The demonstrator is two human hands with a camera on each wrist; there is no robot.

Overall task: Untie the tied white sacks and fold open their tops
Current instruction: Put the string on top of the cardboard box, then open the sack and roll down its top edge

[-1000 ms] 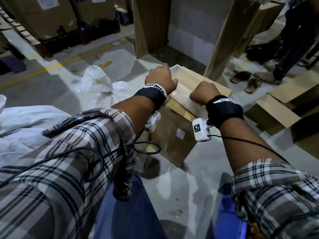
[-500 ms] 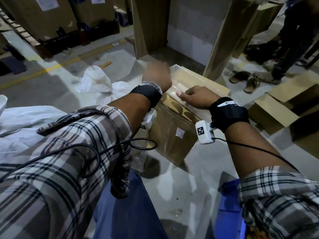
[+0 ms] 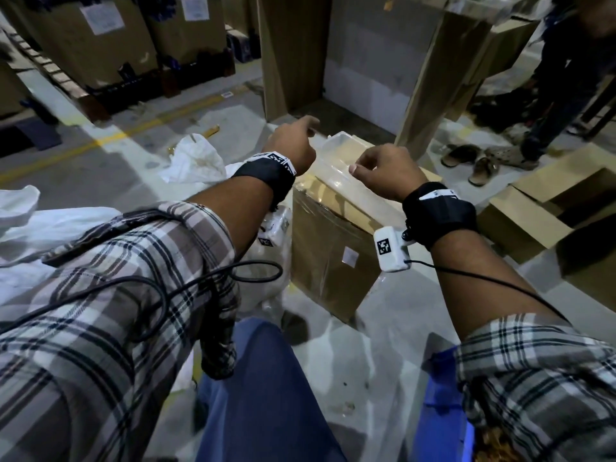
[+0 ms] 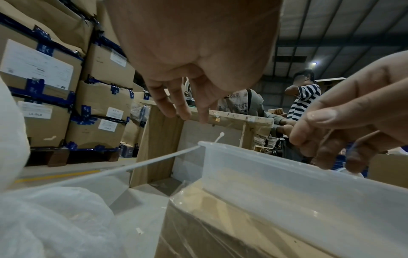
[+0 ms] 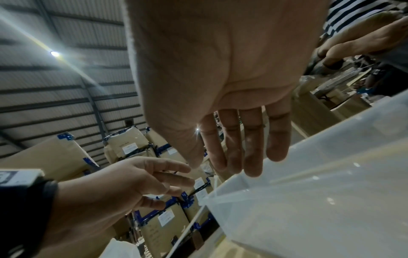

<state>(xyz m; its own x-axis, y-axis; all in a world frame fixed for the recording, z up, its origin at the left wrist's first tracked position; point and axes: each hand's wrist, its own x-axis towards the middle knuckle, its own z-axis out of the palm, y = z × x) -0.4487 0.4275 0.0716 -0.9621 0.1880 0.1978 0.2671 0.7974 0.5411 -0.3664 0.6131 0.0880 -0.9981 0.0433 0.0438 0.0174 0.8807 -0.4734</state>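
Observation:
Crumpled white sacks lie on the floor to my left and beside my left arm; the near one fills the left wrist view's bottom corner. A thin white tie hangs over the corner of a clear plastic container that sits on a wrapped cardboard box. My left hand hovers over the container's left corner with fingers loose and empty. My right hand hovers over the container with fingers hanging straight, holding nothing.
An open cardboard box stands at the right, with sandals and another person's legs beyond. Wooden table legs rise behind the container. Taped cartons line the far left. A blue crate sits by my right knee.
Both hands have lifted off the container top. They were fists a second ago; the fingers have since loosened and spread.

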